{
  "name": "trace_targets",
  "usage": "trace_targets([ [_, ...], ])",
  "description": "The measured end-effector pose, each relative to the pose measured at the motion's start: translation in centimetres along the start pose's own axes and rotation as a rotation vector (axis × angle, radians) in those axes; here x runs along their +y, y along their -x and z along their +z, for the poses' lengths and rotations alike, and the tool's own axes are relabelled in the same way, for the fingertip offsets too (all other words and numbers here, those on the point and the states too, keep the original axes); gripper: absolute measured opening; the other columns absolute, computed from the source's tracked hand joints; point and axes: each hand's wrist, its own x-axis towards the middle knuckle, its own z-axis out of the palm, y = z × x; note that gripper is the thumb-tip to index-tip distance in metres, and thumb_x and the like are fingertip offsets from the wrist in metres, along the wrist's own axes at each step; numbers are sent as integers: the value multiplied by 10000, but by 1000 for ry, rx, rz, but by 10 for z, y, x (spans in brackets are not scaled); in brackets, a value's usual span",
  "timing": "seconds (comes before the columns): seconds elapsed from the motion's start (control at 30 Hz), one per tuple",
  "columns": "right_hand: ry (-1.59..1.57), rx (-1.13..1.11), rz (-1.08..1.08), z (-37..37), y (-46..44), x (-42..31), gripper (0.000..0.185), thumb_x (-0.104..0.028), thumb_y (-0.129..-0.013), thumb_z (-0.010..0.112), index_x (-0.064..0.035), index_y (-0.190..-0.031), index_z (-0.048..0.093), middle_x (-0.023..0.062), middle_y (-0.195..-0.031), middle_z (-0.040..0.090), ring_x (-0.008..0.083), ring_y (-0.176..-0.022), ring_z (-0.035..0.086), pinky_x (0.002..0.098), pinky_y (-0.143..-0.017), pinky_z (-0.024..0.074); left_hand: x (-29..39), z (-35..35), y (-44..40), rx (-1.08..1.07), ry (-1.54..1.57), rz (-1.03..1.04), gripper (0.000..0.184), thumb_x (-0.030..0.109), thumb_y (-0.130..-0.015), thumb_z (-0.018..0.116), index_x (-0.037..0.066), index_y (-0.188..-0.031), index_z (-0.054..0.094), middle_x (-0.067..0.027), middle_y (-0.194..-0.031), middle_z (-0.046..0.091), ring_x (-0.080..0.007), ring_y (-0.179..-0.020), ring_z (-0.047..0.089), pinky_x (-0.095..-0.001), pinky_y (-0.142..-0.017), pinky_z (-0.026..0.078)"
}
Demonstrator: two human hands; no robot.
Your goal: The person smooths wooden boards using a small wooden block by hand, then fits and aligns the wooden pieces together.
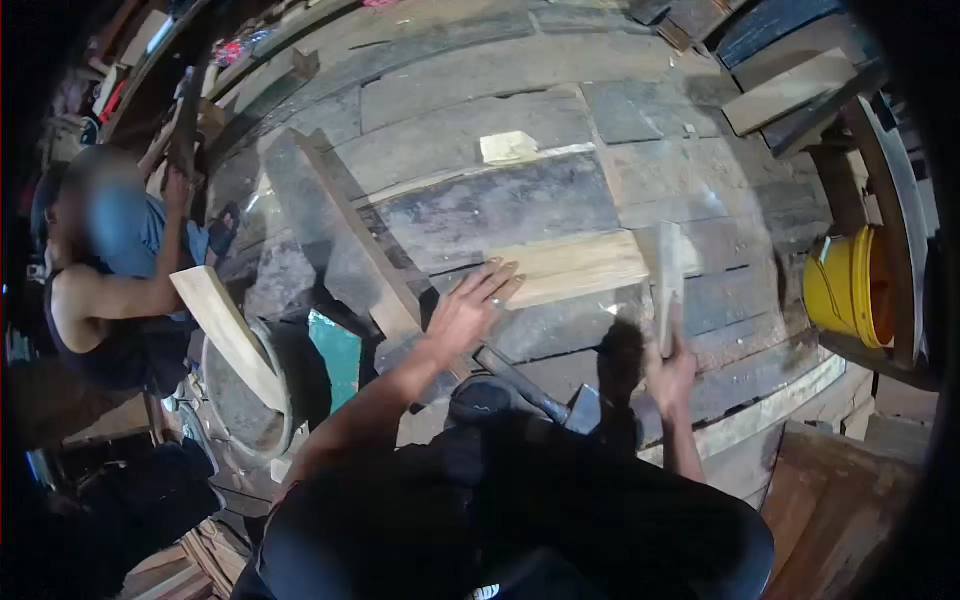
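Observation:
A pale wooden board lies flat on the plank surface. My left hand rests at the board's left end, its fingers spread over the wood. To the right, my right hand is closed around the lower end of a long, flat, light-coloured tool, whose blade or face stands close beside the board's right end. What kind of tool it is cannot be made out. A hammer-like tool with a dark handle lies just in front of my body, between my hands.
A thick beam lies at the left. Beyond it are a round tub with a pale wood piece across it and a seated person. A yellow bucket is at the right. A small pale block lies ahead.

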Motion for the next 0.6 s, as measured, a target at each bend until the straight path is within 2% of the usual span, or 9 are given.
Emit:
trace_targets([
  [0.03, 145, -212, 192, -8, 6, -27, 739, -248, -1020, 693, -199, -1682, 370, 361, -1434, 603, 477, -1261, 661, 491, -1044, 542, -3, 9, 2, -20, -107, 56, 578, 283, -948, 724, 213, -1511, 612, -33, -1624, 529, -281, -1466, 513, -460, -1190, 473],
  [0.1, 169, -107, -61, 19, 22, -4, 741, -281, -1013, 697, -252, -1678, 372, 363, -1296, 661, 564, -1138, 654, 545, -984, 557, 2, 6, 1, -160, -149, 58, 577, 288, -989, 646, 232, -1557, 560, -3, -1670, 466, -230, -1554, 403, -466, -1247, 367],
  [0.13, 202, -138, -19, 20, 24, -6, 751, -281, -1013, 694, -260, -1683, 356, 357, -1300, 663, 570, -1114, 661, 551, -969, 559, -3, 18, 4, -191, -157, 59, 590, 348, -994, 657, 213, -1560, 556, -18, -1681, 448, -252, -1560, 391, -477, -1265, 329],
  [0.23, 263, -159, 3, 19, 22, 11, 756, -302, -1021, 679, -289, -1693, 332, 341, -1310, 654, 567, -1082, 671, 571, -937, 557, 4, 1, -4, -271, 0, -30, 802, 364, -900, 802, 180, -1611, 482, -57, -1722, 373, -277, -1596, 324, -491, -1289, 297],
  [0.3, 305, -106, 29, 15, 18, 11, 763, -326, -1020, 680, -308, -1695, 327, 333, -1233, 657, 555, -1053, 672, 579, -919, 555, 7, 7, -5, -266, 10, -94, 865, 354, -882, 826, 168, -1633, 440, -79, -1734, 339, -297, -1600, 310, -496, -1296, 285],
  [0.33, 318, -11, -26, 20, 15, 24, 759, -348, -1018, 673, -305, -1696, 334, 324, -1126, 665, 549, -1013, 670, 589, -905, 547, 7, 8, -5, -257, 11, -154, 930, 343, -863, 850, 157, -1655, 399, -102, -1746, 304, -316, -1604, 297, -500, -1304, 273],
  [0.43, 327, 65, 40, 18, 4, 33, 764, -355, -1017, 667, -270, -1699, 332, 351, -1125, 666, 557, -984, 670, 590, -900, 544, 3, 9, -9, -251, 18, -178, 982, 363, -862, 854, 119, -1669, 353, -172, -1758, 233, -365, -1607, 274, -497, -1314, 254],
  [0.47, 297, 71, 52, 18, 2, 38, 736, -388, -1037, 630, -296, -1697, 319, 359, -1198, 644, 562, -1026, 678, 603, -879, 562, 3, 10, -8, -220, -7, -187, 1006, 388, -853, 861, 97, -1668, 347, -218, -1720, 278, -393, -1577, 316, -490, -1297, 286],
  [0.6, 222, 96, 49, 29, 4, 36, 744, -392, -1047, 623, -248, -1704, 304, 366, -1215, 664, 569, -1101, 662, 603, -936, 545, 5, 7, -11, -238, 68, -238, 1035, 395, -831, 869, 85, -1667, 344, -207, -1636, 377, -382, -1505, 404, -517, -1238, 352],
])
